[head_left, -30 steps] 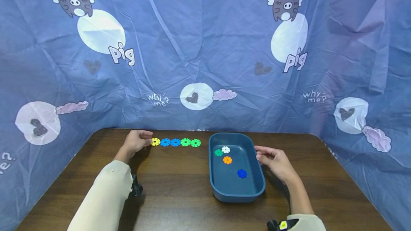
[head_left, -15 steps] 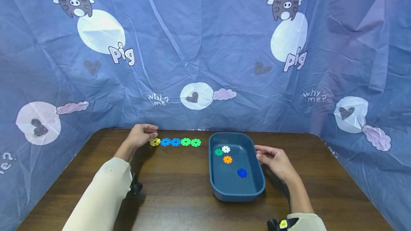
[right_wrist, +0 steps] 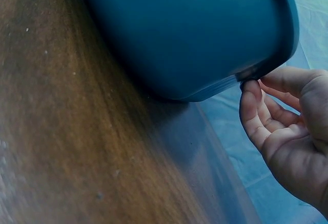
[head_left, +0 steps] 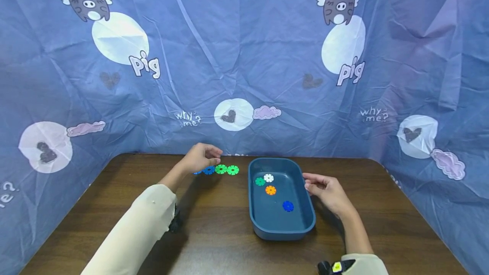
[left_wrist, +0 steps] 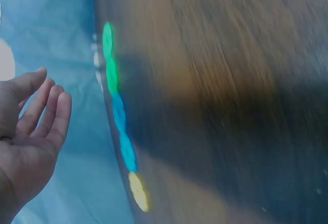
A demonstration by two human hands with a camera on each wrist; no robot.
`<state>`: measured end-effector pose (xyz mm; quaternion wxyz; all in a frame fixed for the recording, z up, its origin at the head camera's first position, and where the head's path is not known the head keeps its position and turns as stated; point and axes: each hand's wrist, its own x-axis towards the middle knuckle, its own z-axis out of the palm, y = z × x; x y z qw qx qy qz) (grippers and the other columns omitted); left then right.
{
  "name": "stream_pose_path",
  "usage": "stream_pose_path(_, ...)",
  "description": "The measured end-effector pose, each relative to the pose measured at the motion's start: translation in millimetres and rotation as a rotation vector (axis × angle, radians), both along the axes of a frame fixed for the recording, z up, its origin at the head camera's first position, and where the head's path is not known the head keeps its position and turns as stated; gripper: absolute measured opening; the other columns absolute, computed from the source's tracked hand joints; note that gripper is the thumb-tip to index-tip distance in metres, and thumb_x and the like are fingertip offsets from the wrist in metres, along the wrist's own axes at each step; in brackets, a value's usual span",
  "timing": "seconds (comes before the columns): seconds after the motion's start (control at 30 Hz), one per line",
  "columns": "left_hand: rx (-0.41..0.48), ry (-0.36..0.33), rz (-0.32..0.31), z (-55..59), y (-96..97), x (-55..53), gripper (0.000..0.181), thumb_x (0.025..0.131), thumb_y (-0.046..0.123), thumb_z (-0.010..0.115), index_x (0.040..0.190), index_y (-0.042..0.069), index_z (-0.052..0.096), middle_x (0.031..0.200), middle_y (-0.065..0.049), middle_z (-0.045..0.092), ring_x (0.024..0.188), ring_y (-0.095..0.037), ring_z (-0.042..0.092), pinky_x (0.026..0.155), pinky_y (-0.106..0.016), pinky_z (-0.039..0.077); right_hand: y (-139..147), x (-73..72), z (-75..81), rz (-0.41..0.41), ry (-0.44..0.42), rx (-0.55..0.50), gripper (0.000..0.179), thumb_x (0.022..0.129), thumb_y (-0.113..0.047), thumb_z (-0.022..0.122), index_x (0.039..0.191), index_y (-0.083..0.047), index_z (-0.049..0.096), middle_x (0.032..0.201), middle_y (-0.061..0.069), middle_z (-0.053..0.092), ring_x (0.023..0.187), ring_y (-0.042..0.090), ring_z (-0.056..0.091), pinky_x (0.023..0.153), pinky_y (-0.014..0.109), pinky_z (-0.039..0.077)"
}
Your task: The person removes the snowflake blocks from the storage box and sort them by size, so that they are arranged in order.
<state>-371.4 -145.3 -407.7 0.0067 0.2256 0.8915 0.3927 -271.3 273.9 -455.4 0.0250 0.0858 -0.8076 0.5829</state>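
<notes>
My left hand (head_left: pixel 199 158) hovers over a row of flat notched plastic discs, its fingers loosely bent and holding nothing. Two green discs (head_left: pixel 232 166), a blue disc (head_left: pixel 205 169) and part of a second blue one show past it in the head view. The yellow disc (left_wrist: pixel 138 192) at the row's end appears in the left wrist view but is hidden by the hand from above. With thumb and fingers, my right hand (head_left: pixel 331 195) pinches the right rim of a blue-grey plastic tub (head_left: pixel 267 217). That grip also shows in the right wrist view, at the tub's edge.
Inside the tub lie a white disc (head_left: pixel 268 175), a green disc (head_left: pixel 259 184), an orange disc (head_left: pixel 270 193) and a dark blue disc (head_left: pixel 288 210). All stands on a brown wooden table (head_left: pixel 221 232). A blue printed curtain (head_left: pixel 244 71) hangs behind its far edge.
My left hand lifts off the yellow disc at the row's left end and moves right, over the blue discs. The right hand and tub stay put.
</notes>
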Motion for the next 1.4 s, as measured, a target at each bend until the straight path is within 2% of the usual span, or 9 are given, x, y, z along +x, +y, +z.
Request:
stream_pose_path(0.23,-0.046,0.02,-0.124,10.2,37.0,5.5,0.024,0.094,0.005,0.072,0.118,0.0,0.073,0.105,-0.01,0.076,0.098,-0.021,0.073,0.088,-0.036,0.058,0,0.1,0.9,-0.006,-0.016,0.001,0.039,0.098,-0.006,0.068,0.134,0.008,0.062,0.113,0.024,0.069,0.092,0.012,0.069,0.08,0.026,0.058)
stream_pose_path(0.47,-0.093,0.056,-0.227,18.7,72.2,11.6,0.026,0.095,0.008,0.073,0.12,0.002,0.073,0.111,-0.013,0.075,0.099,-0.019,0.072,0.089,-0.034,0.057,-1,0.0,0.1,-0.004,-0.006,0.003,0.038,0.098,-0.005,0.068,0.133,0.009,0.062,0.112,0.025,0.069,0.09,0.011,0.069,0.079,0.025,0.059)
stream_pose_path(0.7,-0.145,0.069,-0.316,18.9,104.2,21.3,0.023,0.095,0.01,0.074,0.118,0.008,0.074,0.11,-0.003,0.076,0.098,-0.012,0.071,0.087,-0.026,0.056,0,-0.2,-0.5,-0.001,-0.007,0.011,0.037,0.099,-0.005,0.067,0.133,0.009,0.062,0.111,0.025,0.069,0.09,0.011,0.069,0.079,0.025,0.059)
stream_pose_path(0.9,-0.172,0.069,-0.421,18.3,130.6,33.9,0.024,0.095,0.01,0.074,0.118,0.007,0.075,0.111,-0.003,0.076,0.095,-0.009,0.07,0.084,-0.021,0.056,0,0.6,0.9,-0.006,-0.007,0.017,0.037,0.099,-0.006,0.067,0.133,0.008,0.063,0.111,0.023,0.07,0.091,0.012,0.069,0.079,0.026,0.059)
stream_pose_path(1.03,-0.185,0.084,-0.475,13.3,145.6,40.0,0.024,0.094,0.011,0.075,0.118,0.007,0.075,0.11,-0.001,0.076,0.092,-0.006,0.069,0.082,-0.019,0.055,0,0.6,1.2,0.0,0.002,0.015,0.038,0.098,-0.006,0.068,0.133,0.008,0.062,0.112,0.024,0.07,0.092,0.013,0.069,0.079,0.026,0.058)
stream_pose_path(1.13,-0.192,0.077,-0.508,6.5,155.3,43.2,0.025,0.094,0.009,0.075,0.118,0.005,0.075,0.109,-0.005,0.077,0.092,-0.005,0.07,0.082,-0.017,0.055,-1,0.4,1.2,0.001,0.006,0.009,0.038,0.098,-0.005,0.068,0.133,0.009,0.062,0.112,0.025,0.07,0.091,0.013,0.069,0.079,0.025,0.058)
stream_pose_path(1.27,-0.184,0.042,-0.526,-5.1,166.4,47.4,0.025,0.094,0.008,0.075,0.118,0.003,0.074,0.108,-0.009,0.077,0.092,-0.003,0.07,0.083,-0.016,0.054,-1,0.4,1.6,0.0,0.009,0.017,0.037,0.098,-0.005,0.067,0.133,0.009,0.062,0.112,0.025,0.07,0.091,0.013,0.069,0.079,0.025,0.058)
stream_pose_path(1.4,-0.196,0.029,-0.539,-15.8,175.6,50.8,0.025,0.093,0.01,0.076,0.117,0.004,0.075,0.106,-0.005,0.077,0.09,-0.001,0.069,0.082,-0.014,0.053,-1,0.4,1.6,0.001,0.007,0.017,0.038,0.098,-0.005,0.067,0.133,0.009,0.062,0.112,0.026,0.07,0.093,0.014,0.07,0.08,0.025,0.058)
